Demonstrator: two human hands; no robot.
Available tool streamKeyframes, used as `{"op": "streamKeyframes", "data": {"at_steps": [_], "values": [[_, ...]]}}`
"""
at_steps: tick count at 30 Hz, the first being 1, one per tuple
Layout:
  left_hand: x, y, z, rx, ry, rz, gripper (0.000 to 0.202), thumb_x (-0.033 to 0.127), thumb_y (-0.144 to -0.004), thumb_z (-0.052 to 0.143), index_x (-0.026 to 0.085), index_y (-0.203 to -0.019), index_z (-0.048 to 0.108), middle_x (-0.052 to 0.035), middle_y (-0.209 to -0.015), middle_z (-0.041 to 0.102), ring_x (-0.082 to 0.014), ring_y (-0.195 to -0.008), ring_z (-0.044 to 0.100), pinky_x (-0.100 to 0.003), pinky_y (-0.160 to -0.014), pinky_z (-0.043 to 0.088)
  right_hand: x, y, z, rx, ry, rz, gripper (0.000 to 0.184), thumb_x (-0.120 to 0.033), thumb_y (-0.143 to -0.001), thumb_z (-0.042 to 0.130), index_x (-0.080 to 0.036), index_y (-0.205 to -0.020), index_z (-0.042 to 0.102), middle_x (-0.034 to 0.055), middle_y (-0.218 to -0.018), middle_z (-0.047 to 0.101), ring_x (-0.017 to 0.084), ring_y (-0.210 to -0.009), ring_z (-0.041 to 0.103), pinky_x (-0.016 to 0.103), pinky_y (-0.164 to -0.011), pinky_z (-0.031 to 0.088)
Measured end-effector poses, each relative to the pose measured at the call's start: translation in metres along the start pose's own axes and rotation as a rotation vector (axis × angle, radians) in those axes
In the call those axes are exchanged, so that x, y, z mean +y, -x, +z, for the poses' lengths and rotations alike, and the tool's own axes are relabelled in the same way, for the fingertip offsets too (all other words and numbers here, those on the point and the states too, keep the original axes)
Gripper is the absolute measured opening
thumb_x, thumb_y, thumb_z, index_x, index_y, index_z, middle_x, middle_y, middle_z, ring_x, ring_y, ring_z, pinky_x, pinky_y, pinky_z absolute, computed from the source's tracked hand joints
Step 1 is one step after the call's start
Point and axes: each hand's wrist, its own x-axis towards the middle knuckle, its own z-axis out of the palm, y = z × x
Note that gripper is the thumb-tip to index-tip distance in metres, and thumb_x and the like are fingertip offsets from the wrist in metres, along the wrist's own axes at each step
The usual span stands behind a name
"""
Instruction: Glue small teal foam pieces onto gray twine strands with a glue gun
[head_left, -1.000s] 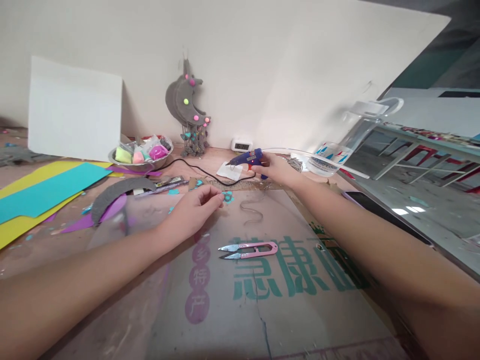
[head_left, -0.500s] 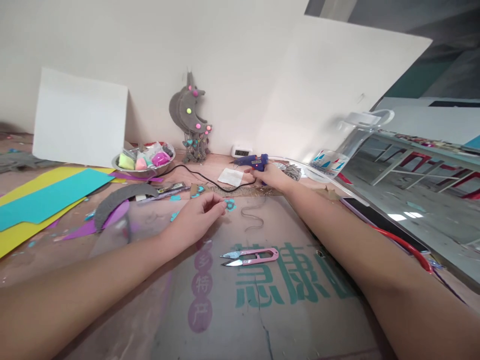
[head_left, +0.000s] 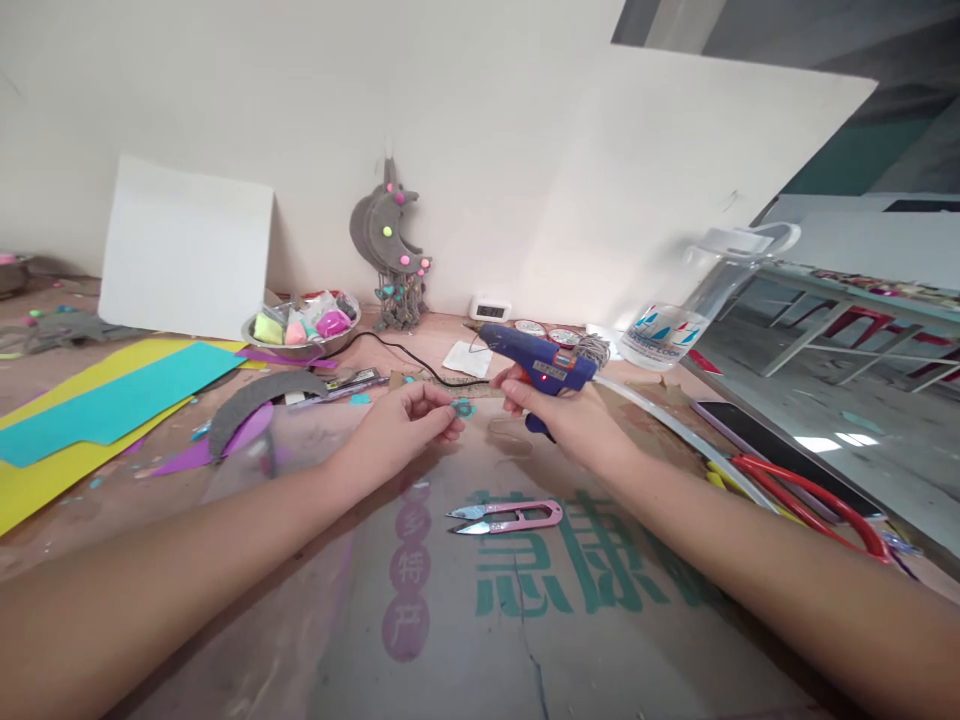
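Observation:
My right hand (head_left: 559, 405) grips a blue hot glue gun (head_left: 536, 355), held above the work surface with its nozzle pointing left. A red light glows on the gun's side. Between the fingertips of my left hand (head_left: 420, 412) is a small teal flower-shaped piece (head_left: 465, 408) with a grey middle; part of it is hidden by the fingers. Below both hands, pink-handled thread snips (head_left: 510, 516) lie on a printed plastic-covered board (head_left: 450, 650). A thin curled string (head_left: 510, 440) rests on that board, under the right hand.
At the back left stands a metal bowl (head_left: 300, 350) of bagged coloured clay. A grey moon hanging (head_left: 386, 240) leans at the wall. Teal and yellow sheets (head_left: 127, 400) lie left. A water bottle (head_left: 664, 330), red-handled pliers (head_left: 817, 495) and a phone (head_left: 780, 455) are right.
My right hand has lifted the glue gun from the back of the table and brought it nearer, beside my left hand. My left hand stays nearly in place with the teal piece.

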Motion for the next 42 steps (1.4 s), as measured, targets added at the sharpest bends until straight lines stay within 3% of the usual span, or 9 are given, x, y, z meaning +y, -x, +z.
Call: {"op": "streamKeyframes", "data": {"at_steps": [4, 10, 15, 21, 29, 32, 35, 42], "values": [[0.0, 0.0, 0.0, -0.016, -0.01, -0.006, 0.018, 0.031, -0.077, 0.057, 0.015, -0.082, 0.05, -0.0034, -0.073, 0.066, -0.0124, -0.066, 0.062, -0.025, -0.065, 0.047, -0.006, 0.009, 0.013, -0.06, 0.033, 0.011, 0.016, -0.036, -0.072, 0.059, -0.02, -0.076, 0.059, 0.0002, -0.089, 0.064, 0.015, -0.077, 0.056, 0.028, -0.069, 0.043], [0.002, 0.004, 0.0, -0.042, -0.067, 0.037, 0.019, 0.035, -0.079, 0.054, 0.016, -0.08, 0.05, -0.0016, -0.071, 0.062, -0.011, -0.065, 0.058, -0.022, -0.059, 0.044, -0.011, 0.015, 0.019, -0.092, 0.067, 0.07, 0.017, -0.037, -0.074, 0.057, -0.021, -0.076, 0.058, -0.0018, -0.078, 0.061, 0.013, -0.069, 0.053, 0.026, -0.064, 0.04], [0.001, 0.006, 0.001, -0.093, -0.238, 0.039, 0.019, 0.036, -0.078, 0.053, 0.017, -0.078, 0.051, -0.0012, -0.071, 0.06, -0.0102, -0.058, 0.052, -0.021, -0.051, 0.038, -0.008, 0.016, 0.018, -0.071, 0.07, 0.033, 0.013, -0.035, -0.074, 0.057, -0.022, -0.072, 0.056, -0.0044, -0.071, 0.057, 0.011, -0.065, 0.051, 0.025, -0.064, 0.04], [0.006, 0.008, 0.002, -0.118, -0.234, 0.056, 0.017, 0.035, -0.077, 0.053, 0.018, -0.079, 0.051, 0.001, -0.067, 0.053, -0.0096, -0.054, 0.048, -0.021, -0.049, 0.037, -0.002, 0.016, 0.017, -0.124, 0.133, 0.075, 0.017, -0.041, -0.077, 0.054, -0.023, -0.077, 0.058, -0.0025, -0.077, 0.061, 0.015, -0.074, 0.056, 0.028, -0.07, 0.043], [0.001, 0.009, -0.001, -0.064, -0.284, 0.025, 0.025, 0.044, -0.078, 0.053, 0.018, -0.078, 0.052, 0.0033, -0.061, 0.048, -0.0078, -0.047, 0.04, -0.019, -0.041, 0.031, -0.006, 0.013, 0.01, -0.107, 0.195, -0.004, 0.021, -0.043, -0.077, 0.056, -0.024, -0.085, 0.063, -0.0003, -0.089, 0.066, 0.019, -0.083, 0.06, 0.032, -0.077, 0.045], [0.0, 0.009, -0.001, -0.033, -0.276, 0.042, 0.026, 0.044, -0.078, 0.053, 0.018, -0.078, 0.053, 0.0013, -0.067, 0.054, -0.0087, -0.051, 0.045, -0.02, -0.044, 0.033, -0.006, 0.008, -0.003, -0.086, 0.201, -0.079, 0.024, -0.043, -0.079, 0.055, -0.024, -0.091, 0.063, 0.0007, -0.096, 0.066, 0.019, -0.088, 0.06, 0.032, -0.079, 0.045], [-0.002, 0.006, -0.003, 0.023, -0.269, 0.064, 0.026, 0.043, -0.078, 0.054, 0.017, -0.079, 0.053, 0.0004, -0.07, 0.057, -0.0102, -0.057, 0.05, -0.021, -0.051, 0.038, 0.003, 0.006, -0.013, -0.063, 0.259, -0.065, 0.028, -0.048, -0.078, 0.054, -0.024, -0.089, 0.062, 0.0025, -0.093, 0.067, 0.021, -0.085, 0.061, 0.032, -0.075, 0.046], [-0.004, -0.001, -0.012, 0.185, -0.353, 0.073, 0.026, 0.043, -0.078, 0.053, 0.017, -0.08, 0.052, 0.0018, -0.065, 0.056, -0.012, -0.061, 0.052, -0.023, -0.057, 0.038, 0.008, 0.017, -0.006, -0.135, 0.308, -0.064, 0.025, -0.049, -0.076, 0.057, -0.026, -0.084, 0.062, 0.0015, -0.087, 0.068, 0.022, -0.083, 0.062, 0.035, -0.076, 0.047]]}}
